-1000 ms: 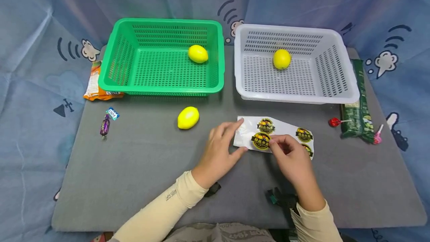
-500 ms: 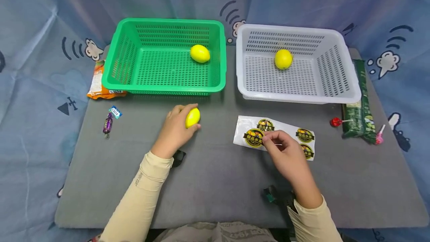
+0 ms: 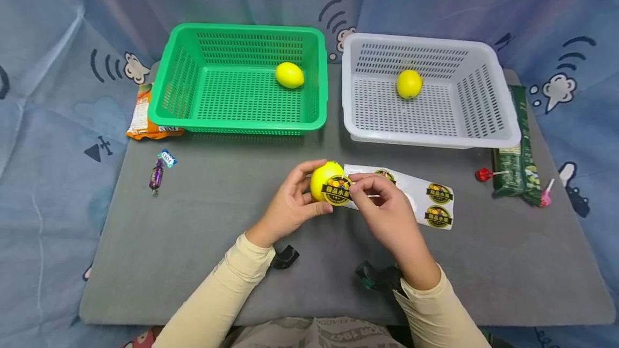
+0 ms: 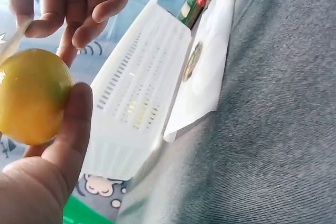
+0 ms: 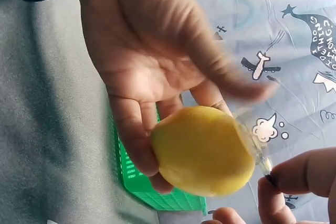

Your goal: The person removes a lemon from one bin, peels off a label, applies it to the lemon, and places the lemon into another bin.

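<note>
Lemon (image 3: 325, 180) held just above the bench (image 3: 203, 240), gripped in left hand (image 3: 290, 205), long axis roughly level, pointing toward right hand (image 3: 382, 208). Round sticker (image 3: 337, 191) pinched by right hand, touching the lemon's right-facing side. Sticker sheet (image 3: 425, 197) just beyond, green basket (image 3: 242, 122) and white basket (image 3: 425, 138) behind.

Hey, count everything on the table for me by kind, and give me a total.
Lemons: 3 (one in the left hand at, one in the green basket, one in the white basket)
Baskets: 2 (green, white)
Sticker sheets: 1
Snack packets: 2 (orange, green)
Wrapped candies: 2
Lollipops: 2
Total: 12
</note>
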The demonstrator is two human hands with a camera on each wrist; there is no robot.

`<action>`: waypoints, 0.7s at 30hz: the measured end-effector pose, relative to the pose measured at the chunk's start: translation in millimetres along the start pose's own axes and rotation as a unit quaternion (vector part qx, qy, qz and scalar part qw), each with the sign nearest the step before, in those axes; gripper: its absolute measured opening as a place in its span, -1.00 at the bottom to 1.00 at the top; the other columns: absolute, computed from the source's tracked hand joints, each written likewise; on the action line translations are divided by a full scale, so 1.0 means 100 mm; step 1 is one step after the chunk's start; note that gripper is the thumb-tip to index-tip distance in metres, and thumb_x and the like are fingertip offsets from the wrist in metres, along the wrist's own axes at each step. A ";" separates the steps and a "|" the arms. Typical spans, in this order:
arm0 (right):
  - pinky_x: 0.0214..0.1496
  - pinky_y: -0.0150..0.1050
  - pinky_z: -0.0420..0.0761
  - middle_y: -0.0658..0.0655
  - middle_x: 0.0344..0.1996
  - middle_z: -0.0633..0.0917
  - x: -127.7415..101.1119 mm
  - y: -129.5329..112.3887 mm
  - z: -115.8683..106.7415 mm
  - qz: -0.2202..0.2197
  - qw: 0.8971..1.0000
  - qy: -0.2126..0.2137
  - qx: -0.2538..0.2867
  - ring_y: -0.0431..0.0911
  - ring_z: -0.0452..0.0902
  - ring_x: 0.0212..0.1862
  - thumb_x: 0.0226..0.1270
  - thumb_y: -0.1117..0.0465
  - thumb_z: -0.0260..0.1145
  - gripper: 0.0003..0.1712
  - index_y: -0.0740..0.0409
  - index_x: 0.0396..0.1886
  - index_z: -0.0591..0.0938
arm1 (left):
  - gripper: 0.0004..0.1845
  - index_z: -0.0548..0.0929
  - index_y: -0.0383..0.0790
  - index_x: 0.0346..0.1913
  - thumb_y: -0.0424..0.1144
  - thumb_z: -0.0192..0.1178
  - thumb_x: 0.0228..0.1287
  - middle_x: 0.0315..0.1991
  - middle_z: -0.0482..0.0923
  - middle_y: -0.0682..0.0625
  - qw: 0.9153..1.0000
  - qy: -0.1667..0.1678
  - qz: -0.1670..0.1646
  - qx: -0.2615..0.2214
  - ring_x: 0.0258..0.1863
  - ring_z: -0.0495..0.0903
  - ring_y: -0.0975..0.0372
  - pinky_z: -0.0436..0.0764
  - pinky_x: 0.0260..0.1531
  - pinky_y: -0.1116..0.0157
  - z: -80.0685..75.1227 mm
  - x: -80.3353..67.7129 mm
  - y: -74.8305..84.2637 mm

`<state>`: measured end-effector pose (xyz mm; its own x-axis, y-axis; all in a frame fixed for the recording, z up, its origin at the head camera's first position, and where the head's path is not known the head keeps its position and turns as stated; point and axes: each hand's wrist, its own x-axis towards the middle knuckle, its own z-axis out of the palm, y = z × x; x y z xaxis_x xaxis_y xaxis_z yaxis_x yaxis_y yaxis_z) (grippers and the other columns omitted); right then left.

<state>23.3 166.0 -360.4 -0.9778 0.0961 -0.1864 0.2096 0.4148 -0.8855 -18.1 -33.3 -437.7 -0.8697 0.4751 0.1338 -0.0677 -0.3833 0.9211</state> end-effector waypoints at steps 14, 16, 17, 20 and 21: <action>0.01 -0.39 0.59 0.01 0.10 0.74 0.05 0.05 0.02 -0.051 0.995 0.025 -0.084 -0.12 0.69 -0.01 0.50 0.19 0.44 -0.84 0.19 -0.27 0.74 | -0.32 0.27 -0.58 0.49 -0.29 0.31 0.53 0.30 0.50 -0.12 0.994 0.060 -0.014 -0.093 0.26 0.58 0.14 0.63 0.14 0.29 0.11 0.00 -0.13; 0.01 -0.39 0.59 0.03 0.08 0.74 0.06 0.06 0.02 -0.057 0.995 0.024 -0.083 -0.10 0.69 -0.02 0.50 0.19 0.44 -0.84 0.19 -0.27 0.75 | -0.27 0.22 -0.59 0.51 -0.27 0.32 0.52 0.28 0.50 -0.09 0.991 0.057 -0.021 -0.121 0.25 0.57 0.16 0.64 0.12 0.29 0.12 0.00 -0.14; 0.01 -0.37 0.59 0.04 0.08 0.74 0.06 0.06 0.03 -0.059 0.995 0.023 -0.081 -0.09 0.69 -0.02 0.49 0.19 0.45 -0.84 0.19 -0.27 0.75 | -0.26 0.20 -0.59 0.51 -0.27 0.32 0.53 0.27 0.49 -0.08 0.990 0.054 -0.023 -0.131 0.25 0.57 0.17 0.64 0.11 0.29 0.12 0.00 -0.14; 0.03 -0.24 0.61 0.09 0.08 0.72 0.08 0.10 0.03 -0.068 0.992 0.040 -0.095 -0.03 0.69 -0.02 0.46 0.20 0.46 -0.84 0.21 -0.25 0.71 | -0.36 0.26 -0.50 0.51 -0.31 0.26 0.56 0.26 0.51 -0.07 0.986 0.053 -0.036 -0.154 0.17 0.59 0.16 0.67 0.04 0.26 0.10 -0.01 -0.12; 0.05 -0.18 0.61 0.11 0.09 0.71 0.09 0.12 0.02 -0.074 0.990 0.054 -0.112 0.01 0.67 0.00 0.45 0.21 0.47 -0.83 0.22 -0.23 0.68 | -0.41 0.29 -0.46 0.51 -0.34 0.21 0.58 0.27 0.52 -0.08 0.984 0.055 -0.040 -0.163 0.14 0.60 0.14 0.68 0.02 0.23 0.09 -0.02 -0.11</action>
<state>17.4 169.8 -373.8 -0.9938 0.1111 -0.0050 0.0732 0.6199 -0.7813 -11.4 -22.9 -445.1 -0.9014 0.4328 0.0097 -0.2756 -0.5909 0.7582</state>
